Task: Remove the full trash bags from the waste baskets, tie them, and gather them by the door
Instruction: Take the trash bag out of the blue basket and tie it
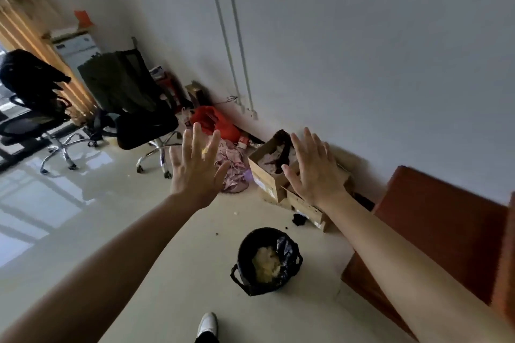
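Note:
A small black waste basket (242, 273) with two handles stands on the pale floor near my foot. A black trash bag (287, 250) lines it, and pale yellowish-white rubbish fills the inside. My left hand (195, 167) and my right hand (312, 172) are both stretched out in front of me, well above and beyond the basket. Their backs face me and the fingers are spread. Neither hand touches or holds anything.
Open cardboard boxes (267, 172) with scraps sit against the wall, beside pink cloth (234, 170) and a red plastic bag (214, 121). Two black office chairs (139, 108) stand at the left. A brown wooden cabinet (434, 228) is on the right. My white shoe (207, 324) is below.

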Tool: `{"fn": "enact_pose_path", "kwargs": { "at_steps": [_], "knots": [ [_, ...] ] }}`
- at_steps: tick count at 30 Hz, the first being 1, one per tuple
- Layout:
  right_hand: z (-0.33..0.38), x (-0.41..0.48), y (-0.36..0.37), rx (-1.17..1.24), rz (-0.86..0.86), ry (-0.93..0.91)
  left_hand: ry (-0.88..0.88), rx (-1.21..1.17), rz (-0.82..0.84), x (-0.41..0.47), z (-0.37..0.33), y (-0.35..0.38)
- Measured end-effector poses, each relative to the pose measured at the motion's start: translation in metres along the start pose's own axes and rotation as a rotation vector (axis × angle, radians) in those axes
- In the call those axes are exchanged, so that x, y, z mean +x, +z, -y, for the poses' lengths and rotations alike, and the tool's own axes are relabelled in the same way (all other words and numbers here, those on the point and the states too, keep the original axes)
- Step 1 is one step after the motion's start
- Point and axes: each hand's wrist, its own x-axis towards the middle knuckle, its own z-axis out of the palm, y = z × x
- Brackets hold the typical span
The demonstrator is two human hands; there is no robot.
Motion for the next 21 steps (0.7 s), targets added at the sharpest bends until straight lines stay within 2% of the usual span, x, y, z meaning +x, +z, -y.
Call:
{"fn": "enact_pose_path", "kwargs": {
  "at_steps": [3, 7, 11, 17, 21],
  "knots": [
    [-0.006, 0.014, 0.029, -0.038, 0.013, 0.148, 0.131, -0.022, 0.072, 0.050, 0.015, 0.040],
    [0.002, 0.025, 0.080, -0.085, 0.026, 0.454, 0.286, -0.111, 0.192, 0.111, 0.039, 0.103],
    [0.025, 0.026, 0.134, -0.103, 0.123, 0.655, 0.352, -0.207, 0.326, 0.136, 0.056, 0.172],
    [0.031, -0.018, 0.260, 0.072, 0.259, 0.889, 0.183, -0.404, 0.590, 0.112, 0.065, 0.308],
    [0.008, -0.059, 0.396, 0.334, 0.269, 1.148, -0.035, -0.502, 0.768, 0.063, 0.068, 0.438]
  ]
}}
